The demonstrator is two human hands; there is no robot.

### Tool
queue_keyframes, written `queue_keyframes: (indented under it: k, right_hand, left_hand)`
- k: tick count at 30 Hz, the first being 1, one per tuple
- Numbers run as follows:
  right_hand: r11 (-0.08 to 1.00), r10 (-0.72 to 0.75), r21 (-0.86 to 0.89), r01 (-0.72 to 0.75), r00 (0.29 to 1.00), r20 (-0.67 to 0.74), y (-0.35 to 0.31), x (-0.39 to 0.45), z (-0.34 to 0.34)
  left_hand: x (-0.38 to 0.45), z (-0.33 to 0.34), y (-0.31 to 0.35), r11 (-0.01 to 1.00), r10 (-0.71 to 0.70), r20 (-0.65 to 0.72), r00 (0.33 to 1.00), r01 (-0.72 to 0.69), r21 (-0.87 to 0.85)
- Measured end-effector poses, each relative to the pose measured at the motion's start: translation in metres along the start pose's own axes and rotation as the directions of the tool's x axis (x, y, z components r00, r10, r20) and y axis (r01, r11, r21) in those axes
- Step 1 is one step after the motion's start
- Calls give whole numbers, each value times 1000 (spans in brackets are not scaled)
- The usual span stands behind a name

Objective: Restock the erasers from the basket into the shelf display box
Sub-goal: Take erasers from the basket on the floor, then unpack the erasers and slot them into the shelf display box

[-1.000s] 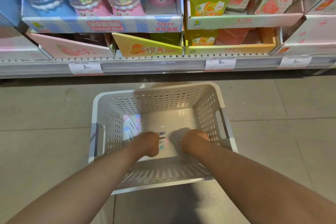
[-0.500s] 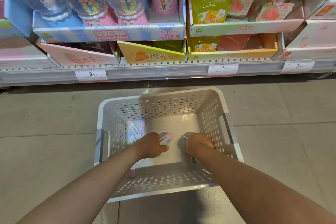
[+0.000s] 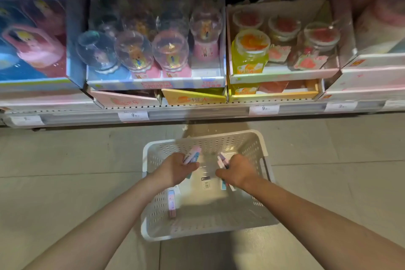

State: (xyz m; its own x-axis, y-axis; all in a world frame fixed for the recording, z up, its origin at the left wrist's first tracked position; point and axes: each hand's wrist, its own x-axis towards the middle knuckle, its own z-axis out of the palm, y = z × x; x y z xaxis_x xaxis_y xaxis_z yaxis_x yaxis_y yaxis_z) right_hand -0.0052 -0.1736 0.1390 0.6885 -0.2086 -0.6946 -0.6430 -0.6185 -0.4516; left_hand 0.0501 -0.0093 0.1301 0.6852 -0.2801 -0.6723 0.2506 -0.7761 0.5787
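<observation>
A white perforated basket (image 3: 206, 138) stands on the floor below the shelf. My left hand (image 3: 175, 170) is inside it, shut on pastel pink and blue erasers (image 3: 191, 154) that stick out above my fingers. My right hand (image 3: 237, 173) is also in the basket, shut on more pastel erasers (image 3: 222, 160). One pink eraser (image 3: 171, 203) leans against the basket's left wall. A small label (image 3: 206, 183) lies on the basket floor. The erasers' display box does not show clearly among the shelf boxes.
The low shelf holds a blue box of clear globe toys (image 3: 153, 83), a pink box with yellow and red jars (image 3: 282, 74), and flat pink and yellow boxes underneath. Price tags (image 3: 133, 115) line the shelf edge. Grey tiled floor (image 3: 65, 160) surrounds the basket.
Both hands have closed on erasers and lifted them off the basket floor. The camera has tilted up, so more of the shelf shows.
</observation>
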Motion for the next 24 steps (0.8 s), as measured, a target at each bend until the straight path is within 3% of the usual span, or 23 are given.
queue_keyframes:
  k: [8, 13, 21, 24]
  right_hand:
    - [963, -215, 158, 219, 976, -45, -85, -155, -122]
    - [910, -347, 214, 356, 935, -78, -162, -275, -205]
    - [720, -573, 322, 614, 789, -223, -285, -464, -334]
    - [648, -637, 326, 688, 724, -263, -325, -525, -376]
  left_hand:
    - [-149, -99, 115, 949, 105, 8, 994, -98, -299]
    - [-263, -164, 203, 914, 244, -14, 970, -234, -330]
    - [-458, -277, 348, 760, 391, -84, 917, -373, -532]
    - [-521, -314, 392, 743, 432, -155, 888, -448, -498]
